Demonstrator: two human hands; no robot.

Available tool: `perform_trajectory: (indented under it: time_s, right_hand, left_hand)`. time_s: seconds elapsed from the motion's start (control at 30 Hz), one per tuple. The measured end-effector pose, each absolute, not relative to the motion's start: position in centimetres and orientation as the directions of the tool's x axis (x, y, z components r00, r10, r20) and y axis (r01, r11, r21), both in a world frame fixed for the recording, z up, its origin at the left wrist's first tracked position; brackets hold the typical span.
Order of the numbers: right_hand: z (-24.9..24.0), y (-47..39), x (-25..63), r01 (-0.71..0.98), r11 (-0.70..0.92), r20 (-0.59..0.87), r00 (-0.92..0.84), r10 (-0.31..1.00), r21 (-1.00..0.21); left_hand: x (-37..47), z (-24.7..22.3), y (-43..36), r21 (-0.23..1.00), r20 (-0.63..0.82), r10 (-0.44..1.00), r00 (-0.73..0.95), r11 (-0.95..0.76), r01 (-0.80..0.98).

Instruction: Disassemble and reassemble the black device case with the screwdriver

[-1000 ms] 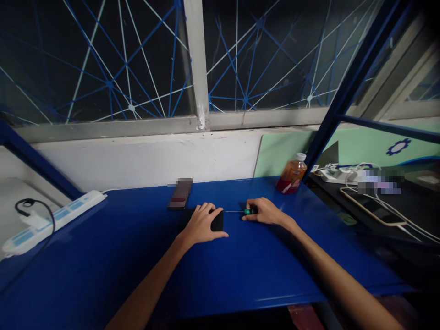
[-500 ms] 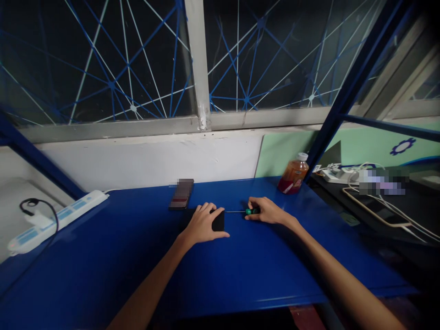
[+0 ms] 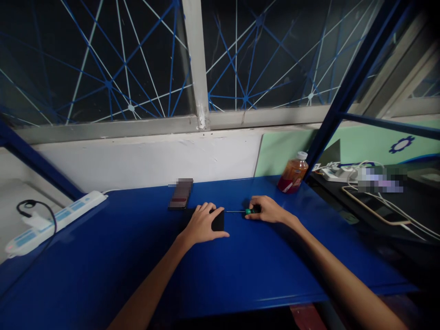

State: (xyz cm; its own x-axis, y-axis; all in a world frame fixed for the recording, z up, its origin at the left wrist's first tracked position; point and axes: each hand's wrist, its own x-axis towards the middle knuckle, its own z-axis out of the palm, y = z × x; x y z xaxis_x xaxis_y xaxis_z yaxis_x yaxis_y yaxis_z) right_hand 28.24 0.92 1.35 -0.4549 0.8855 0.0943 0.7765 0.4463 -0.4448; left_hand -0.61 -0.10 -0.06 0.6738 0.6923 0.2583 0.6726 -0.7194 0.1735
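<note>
My left hand [image 3: 202, 224] is laid over a dark, flat-sided black object [image 3: 218, 222] on the blue table, thumb along the near side and fingers over the far side. Its kind cannot be made out, and its left part is under the hand. My right hand [image 3: 270, 210] pinches the green and black handle of a screwdriver [image 3: 248, 211] between thumb and fingers. The thin metal shaft lies level, pointing left, with its tip at the right edge of the black object. Whether the tip sits in a screw is too small to see.
A dark phone-like slab [image 3: 181, 195] lies behind my left hand. A bottle of red drink [image 3: 293, 173] stands at the back right. On the left is a white power strip [image 3: 58, 223] with a black cable. Cables and a phone [image 3: 374, 206] occupy the black surface at right.
The fingers of my right hand have shifted slightly around the screwdriver handle. My left hand and the black object keep their place; the whole view has moved a little.
</note>
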Motion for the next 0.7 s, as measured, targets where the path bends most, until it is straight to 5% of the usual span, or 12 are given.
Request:
perform_trajectory:
  time_s: [0.37,0.7]
  right_hand:
    - [2.24,0.29,27.84,0.73,0.453,0.095,-0.476,0.874,-0.512]
    - [1.69,0.55,28.0,0.792,0.441,0.094,-0.446,0.89,-0.422]
  left_hand:
    - [-0.64,-0.26,-0.02,0.146,0.27,0.684,0.678,-0.725,0.673]
    - [-0.55,0.03,-0.21,0.143,0.252,0.694,0.674,-0.716,0.683]
